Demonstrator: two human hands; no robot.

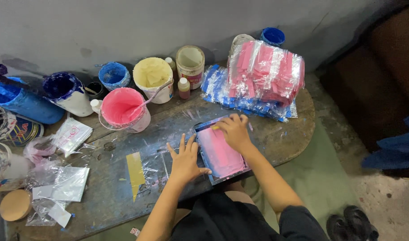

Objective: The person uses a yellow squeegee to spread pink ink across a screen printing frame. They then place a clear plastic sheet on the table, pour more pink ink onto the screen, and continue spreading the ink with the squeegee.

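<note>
head view: the pink paint tub (pixel 124 109) stands left, a stick leaning in it. the left hand (pixel 184 161) lies flat, fingers spread, pinning the frame's edge. the right hand (pixel 235 130) is closed on a small tool at the far end of the pink-smeared screen frame (pixel 221 151) — a slipping frame would likely smudge the print.

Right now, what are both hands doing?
Left hand: open, fingers spread, flat beside the pink screen frame.
Right hand: closed on something at the frame's top; what, cannot tell.
</note>
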